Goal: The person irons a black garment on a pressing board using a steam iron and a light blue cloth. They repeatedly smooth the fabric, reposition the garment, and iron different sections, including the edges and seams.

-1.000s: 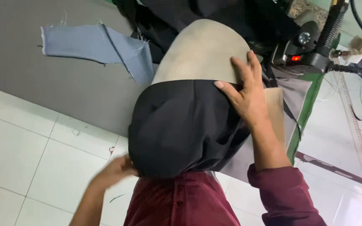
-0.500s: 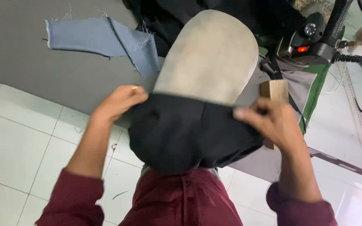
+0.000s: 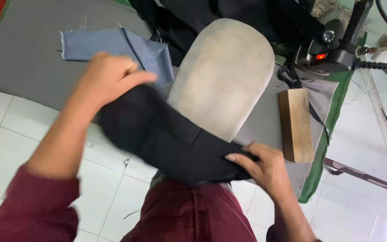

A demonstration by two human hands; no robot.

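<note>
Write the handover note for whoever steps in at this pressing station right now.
Left hand: gripping the upper left end of the black fabric.
Right hand: gripping its lower right end.
The black fabric is stretched between both hands across the near end of the beige padded form, most of the pad uncovered.
Blue fabric piece lies flat on the grey table. Wooden block sits right of the form; the iron is parked behind, red light on.
Done: fabric in hand. Left: the fabric is not settled on the form.
</note>
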